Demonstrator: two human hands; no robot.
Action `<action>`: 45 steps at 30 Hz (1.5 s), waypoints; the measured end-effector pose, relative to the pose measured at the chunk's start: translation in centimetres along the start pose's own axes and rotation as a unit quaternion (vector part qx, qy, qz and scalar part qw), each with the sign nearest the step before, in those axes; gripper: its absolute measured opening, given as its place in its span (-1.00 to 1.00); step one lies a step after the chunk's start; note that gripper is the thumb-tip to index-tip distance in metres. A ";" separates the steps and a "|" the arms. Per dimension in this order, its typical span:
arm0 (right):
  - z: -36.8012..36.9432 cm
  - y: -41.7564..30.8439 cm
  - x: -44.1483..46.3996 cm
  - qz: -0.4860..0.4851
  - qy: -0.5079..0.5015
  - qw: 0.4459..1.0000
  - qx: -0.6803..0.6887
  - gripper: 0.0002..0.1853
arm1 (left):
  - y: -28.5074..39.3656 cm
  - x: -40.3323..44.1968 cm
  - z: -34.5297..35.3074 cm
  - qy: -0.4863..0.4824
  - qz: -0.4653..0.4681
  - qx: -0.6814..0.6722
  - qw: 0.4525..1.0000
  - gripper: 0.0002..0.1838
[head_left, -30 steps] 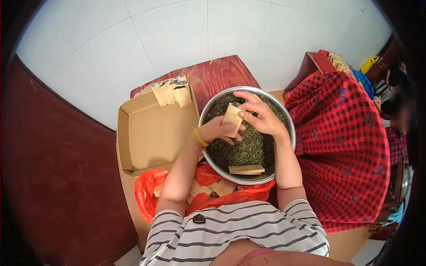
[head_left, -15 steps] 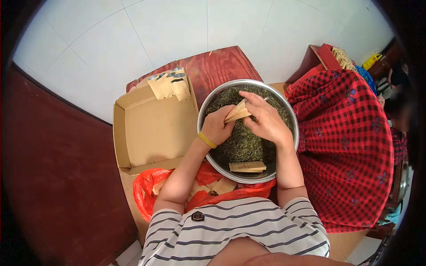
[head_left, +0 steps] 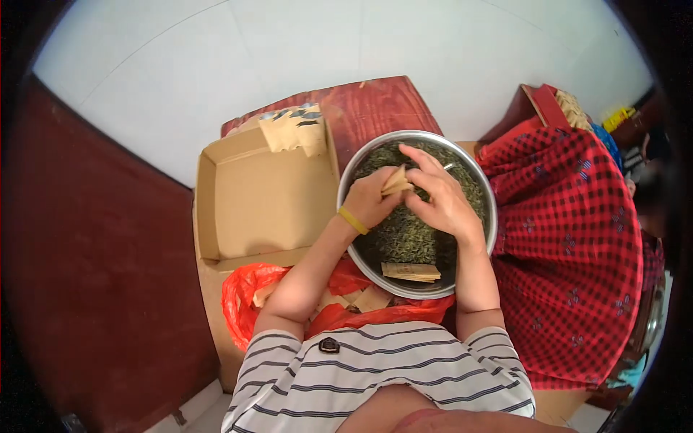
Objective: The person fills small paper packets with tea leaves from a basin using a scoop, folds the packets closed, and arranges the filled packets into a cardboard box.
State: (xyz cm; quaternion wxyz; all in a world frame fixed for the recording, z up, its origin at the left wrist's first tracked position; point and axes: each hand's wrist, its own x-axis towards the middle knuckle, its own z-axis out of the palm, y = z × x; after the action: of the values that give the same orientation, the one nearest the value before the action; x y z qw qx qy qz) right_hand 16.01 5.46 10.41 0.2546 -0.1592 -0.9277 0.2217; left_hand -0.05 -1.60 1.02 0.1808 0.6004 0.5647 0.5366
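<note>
Over a round metal bowl (head_left: 491,209) of dark green dried leaves (head_left: 408,238), my left hand (head_left: 372,196) is closed round a small bunch of tan paper packets (head_left: 395,182). My right hand (head_left: 439,195) is beside it, thumb and fingertips pinched at the packets' right edge, its upper finger stretched out. A thin shiny handle (head_left: 448,167) shows behind the right hand; the rest of it is hidden. A stack of tan packets (head_left: 411,272) lies inside the bowl at the near side.
Left of the bowl is a cardboard box (head_left: 267,202), with packets (head_left: 294,131) over its far corner. A red plastic bag (head_left: 242,292) with tan packets sits nearer me. Red checked cloth (head_left: 570,252) is at the right, beyond it a red box (head_left: 550,108) and part of a person (head_left: 653,209).
The packet in my left hand has turned from flat to edge-on, and my fingers have closed more around it. My right fingers have come to its edge. The view has shifted slightly.
</note>
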 end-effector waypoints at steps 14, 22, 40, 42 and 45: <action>0.1 1.0 0.4 0.001 0.067 0.997 0.031 -0.87 | 1.4 0.1 -0.5 0.006 -0.004 -0.010 1.000 -0.64; 0.2 -0.1 0.8 -0.049 0.110 0.991 -0.056 -0.87 | 2.7 1.0 -2.7 0.030 0.139 0.113 0.983 -0.72; 0.9 1.2 0.6 0.071 0.159 0.973 0.149 -0.56 | -16.4 2.6 -13.6 0.358 -0.331 -0.088 0.869 -0.82; 1.0 1.4 0.5 0.081 0.158 0.972 0.153 -0.56 | -16.1 3.1 -13.0 0.356 -0.335 -0.092 0.867 -0.81; 0.9 1.6 0.5 0.088 0.151 0.973 0.153 -0.55 | -16.8 3.4 -12.7 0.385 -0.289 0.005 0.877 -0.77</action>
State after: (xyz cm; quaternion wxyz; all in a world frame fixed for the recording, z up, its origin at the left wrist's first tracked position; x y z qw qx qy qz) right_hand 15.40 6.69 9.12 0.3927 -0.2313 -0.8159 0.3557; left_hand -19.65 1.41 -6.77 0.0930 0.1577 0.7405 0.6466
